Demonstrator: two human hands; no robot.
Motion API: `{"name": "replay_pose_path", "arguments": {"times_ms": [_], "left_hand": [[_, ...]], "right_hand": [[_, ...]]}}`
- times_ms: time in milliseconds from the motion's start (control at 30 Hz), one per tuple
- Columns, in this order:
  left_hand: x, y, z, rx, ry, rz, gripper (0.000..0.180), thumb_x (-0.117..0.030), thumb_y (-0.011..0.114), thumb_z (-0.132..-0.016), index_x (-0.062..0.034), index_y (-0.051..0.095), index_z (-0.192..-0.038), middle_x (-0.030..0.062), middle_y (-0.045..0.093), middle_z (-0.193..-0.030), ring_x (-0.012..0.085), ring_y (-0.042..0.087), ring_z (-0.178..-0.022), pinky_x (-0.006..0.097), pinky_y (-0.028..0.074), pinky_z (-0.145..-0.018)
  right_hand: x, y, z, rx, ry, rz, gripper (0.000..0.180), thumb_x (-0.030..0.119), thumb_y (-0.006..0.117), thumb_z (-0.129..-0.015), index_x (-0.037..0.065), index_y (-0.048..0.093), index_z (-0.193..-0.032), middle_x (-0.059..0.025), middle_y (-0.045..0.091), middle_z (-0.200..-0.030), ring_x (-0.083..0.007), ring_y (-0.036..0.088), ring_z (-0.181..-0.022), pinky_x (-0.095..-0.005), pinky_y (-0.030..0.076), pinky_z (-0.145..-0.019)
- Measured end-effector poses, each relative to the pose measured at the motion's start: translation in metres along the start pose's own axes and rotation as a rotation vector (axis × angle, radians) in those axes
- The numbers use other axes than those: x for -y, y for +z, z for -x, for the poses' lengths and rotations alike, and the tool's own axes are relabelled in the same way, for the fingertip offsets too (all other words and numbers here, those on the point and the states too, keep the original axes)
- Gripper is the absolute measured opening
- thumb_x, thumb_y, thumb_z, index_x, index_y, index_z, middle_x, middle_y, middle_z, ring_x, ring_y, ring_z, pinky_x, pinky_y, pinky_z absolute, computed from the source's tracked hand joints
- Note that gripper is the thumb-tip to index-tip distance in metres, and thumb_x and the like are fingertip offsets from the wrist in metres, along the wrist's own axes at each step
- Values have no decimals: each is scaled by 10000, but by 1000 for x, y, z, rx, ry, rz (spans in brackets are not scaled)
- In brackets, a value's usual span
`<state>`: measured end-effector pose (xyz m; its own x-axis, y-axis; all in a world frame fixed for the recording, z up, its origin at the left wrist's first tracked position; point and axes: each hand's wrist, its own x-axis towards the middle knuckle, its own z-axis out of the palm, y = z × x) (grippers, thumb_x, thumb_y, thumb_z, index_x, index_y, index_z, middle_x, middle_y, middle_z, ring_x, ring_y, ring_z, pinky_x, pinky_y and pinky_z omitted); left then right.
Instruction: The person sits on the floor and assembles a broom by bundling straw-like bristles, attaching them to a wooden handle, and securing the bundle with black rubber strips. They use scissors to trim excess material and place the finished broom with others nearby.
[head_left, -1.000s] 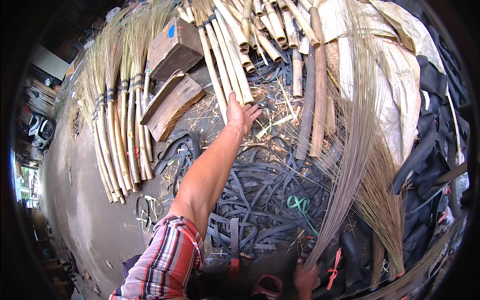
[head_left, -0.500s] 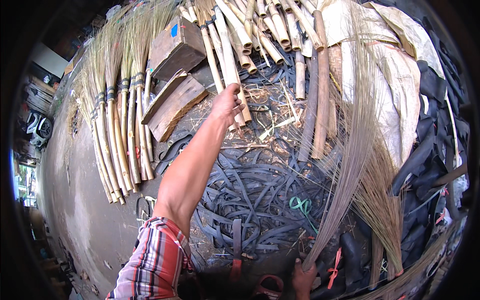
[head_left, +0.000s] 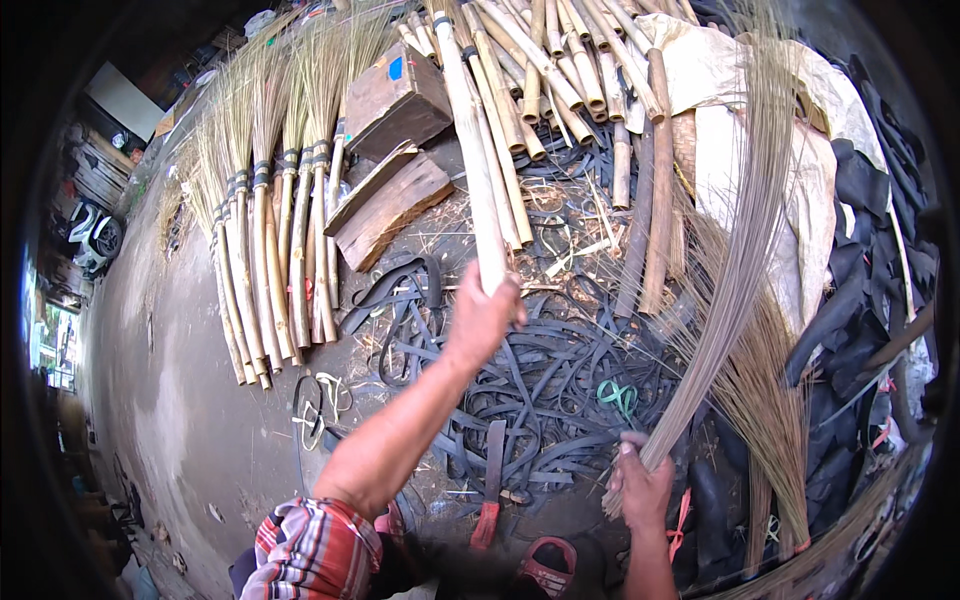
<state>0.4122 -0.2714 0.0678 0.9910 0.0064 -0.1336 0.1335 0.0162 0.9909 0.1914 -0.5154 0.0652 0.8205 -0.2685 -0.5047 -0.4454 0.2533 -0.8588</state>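
My left hand (head_left: 482, 312) is closed around the near end of a pale bamboo pole (head_left: 474, 170). The pole runs away from me, with a dark band near its far end; what lies beyond that band is hard to make out. At the lower right, my right hand (head_left: 640, 482) grips a bundle of long thin broom bristles (head_left: 722, 330) by its thick end. Those bristles stand up and fan out past the pale sacking. Under and between my hands lies a tangle of black rubber strips (head_left: 540, 390). A knife (head_left: 487, 515) with a red handle rests in front of me.
Several bamboo-handled brooms (head_left: 262, 280) lie in a row at left. Beside them sit a wooden block (head_left: 400, 105) and a curved wood piece (head_left: 395, 210). Bamboo poles (head_left: 560, 65) pile up at the back. Another bristle bundle (head_left: 770, 430) and pale sacking (head_left: 755, 190) lie right.
My left hand has come back toward me and now has the bamboo pole drawn nearer over the rubber strips. My right hand has risen slightly with the bristle bundle.
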Motion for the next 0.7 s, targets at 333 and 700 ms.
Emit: {"name": "replay_pose_path", "arguments": {"times_ms": [333, 700], "left_hand": [[106, 46, 290, 679, -32, -266, 569, -418, 704, -1023, -32, 474, -1374, 146, 679, -1155, 311, 679, -1060, 428, 535, -950], [-87, -125, 254, 727, 152, -765, 1122, -772, 740, -832, 71, 434, -1505, 281, 647, -1360, 396, 647, -1271, 451, 511, -1093]], "right_hand": [[109, 59, 52, 300, -192, 236, 311, 179, 778, -991, -13, 677, -1214, 17, 610, -714, -53, 536, -539, -235, 454, -461], [89, 70, 188, 393, -350, 968, 476, 353, 820, -919, 15, 708, -1235, -171, 783, -1006, -292, 757, -971, -428, 563, -887]]}}
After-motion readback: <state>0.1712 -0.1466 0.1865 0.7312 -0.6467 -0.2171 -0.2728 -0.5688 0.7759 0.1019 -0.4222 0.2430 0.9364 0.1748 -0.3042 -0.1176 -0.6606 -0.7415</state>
